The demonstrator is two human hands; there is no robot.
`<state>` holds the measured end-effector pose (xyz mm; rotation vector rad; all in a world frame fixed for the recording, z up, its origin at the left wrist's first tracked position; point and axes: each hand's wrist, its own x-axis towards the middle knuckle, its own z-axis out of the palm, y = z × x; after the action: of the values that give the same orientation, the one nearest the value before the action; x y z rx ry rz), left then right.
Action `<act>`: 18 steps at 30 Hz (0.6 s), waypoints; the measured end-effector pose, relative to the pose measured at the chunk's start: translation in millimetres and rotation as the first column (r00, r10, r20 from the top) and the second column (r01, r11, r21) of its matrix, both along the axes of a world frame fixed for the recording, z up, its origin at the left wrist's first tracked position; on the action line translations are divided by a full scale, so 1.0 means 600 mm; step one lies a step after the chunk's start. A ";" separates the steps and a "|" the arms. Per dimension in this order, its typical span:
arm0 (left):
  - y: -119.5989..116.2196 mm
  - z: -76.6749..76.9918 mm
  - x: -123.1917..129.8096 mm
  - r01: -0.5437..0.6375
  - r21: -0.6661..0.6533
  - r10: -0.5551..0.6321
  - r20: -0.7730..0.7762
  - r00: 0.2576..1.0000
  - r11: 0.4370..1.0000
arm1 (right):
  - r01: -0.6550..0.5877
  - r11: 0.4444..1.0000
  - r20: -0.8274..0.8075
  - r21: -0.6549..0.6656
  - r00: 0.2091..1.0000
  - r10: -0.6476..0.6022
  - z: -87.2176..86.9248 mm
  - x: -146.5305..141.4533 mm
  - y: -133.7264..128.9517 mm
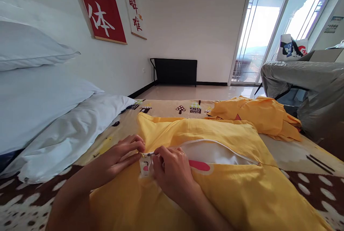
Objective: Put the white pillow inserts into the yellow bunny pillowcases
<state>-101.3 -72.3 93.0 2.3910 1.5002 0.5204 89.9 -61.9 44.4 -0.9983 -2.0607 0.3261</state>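
Note:
A yellow pillowcase (236,191) lies on the bed with its zipper opening part-way apart. Through the gap shows a white pillow (212,152). My left hand (120,155) pinches the case at the left end of the zipper. Close beside it, my right hand (173,170) is closed with thumb and fingers on the zipper, where its left part meets the open gap; the zipper pull itself is hidden by the fingers. A small white label (144,170) with a pink mark sits just below the zipper, between both hands.
White pillows (80,123) are stacked along the left wall. Crumpled orange-yellow fabric (255,116) lies at the bed's far right, on a patterned blanket (172,107). A plastic-covered table (301,73) with a bag stands right, and a black folded panel (176,72) leans against the far wall.

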 end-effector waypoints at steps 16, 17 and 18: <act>-0.006 0.009 -0.002 -0.105 -0.035 0.108 0.095 0.990 0.994 | 0.132 0.989 0.170 0.072 0.975 -0.143 0.012 0.038 -0.004; -0.006 0.011 0.001 -0.095 -0.040 0.098 0.086 0.991 0.995 | 0.173 0.980 0.172 0.093 0.967 -0.187 0.012 0.039 -0.003; -0.006 0.012 0.004 -0.085 -0.044 0.089 0.077 0.993 0.995 | 0.205 0.973 0.184 0.110 0.958 -0.222 0.011 0.040 -0.001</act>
<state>-99.1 -76.2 100.4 2.2554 1.5709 0.5906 113.8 -62.3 51.1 -1.2259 -2.0945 0.0231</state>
